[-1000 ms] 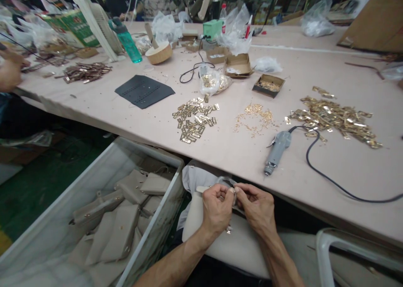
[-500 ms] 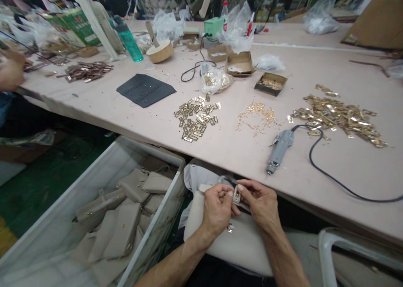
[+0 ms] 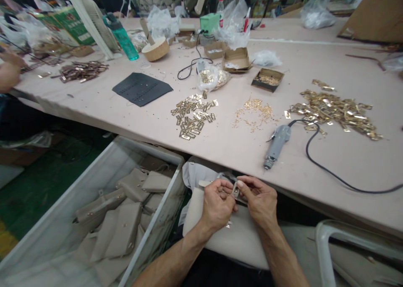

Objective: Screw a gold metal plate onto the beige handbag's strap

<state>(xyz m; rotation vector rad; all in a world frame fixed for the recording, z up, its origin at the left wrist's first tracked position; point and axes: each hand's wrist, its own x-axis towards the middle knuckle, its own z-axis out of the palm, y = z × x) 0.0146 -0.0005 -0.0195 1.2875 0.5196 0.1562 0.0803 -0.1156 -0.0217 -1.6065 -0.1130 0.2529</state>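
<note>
Below the table's near edge, my left hand (image 3: 217, 204) and my right hand (image 3: 258, 199) meet over a cream bag (image 3: 233, 241) lying on my lap. Both pinch a small metal clasp piece (image 3: 235, 190) with clear film around it, between thumbs and fingertips. A grey electric screwdriver (image 3: 277, 140) with a black cord lies on the table just above my right hand. Gold plates (image 3: 192, 116) lie in a pile above my left hand, and tiny gold screws (image 3: 255, 113) are scattered to their right.
A clear bin (image 3: 151, 236) of grey-beige bags stands at my left. A larger heap of gold hardware (image 3: 336, 110), small cardboard boxes (image 3: 267, 79), a dark leather panel (image 3: 141, 87) and a teal bottle (image 3: 121, 35) sit on the pink table (image 3: 315, 169). Another person's hand (image 3: 9, 71) works far left.
Both hands have stayed together over the bag, shifting slightly upward. The small metal piece between the fingertips has turned and now shows more plainly.
</note>
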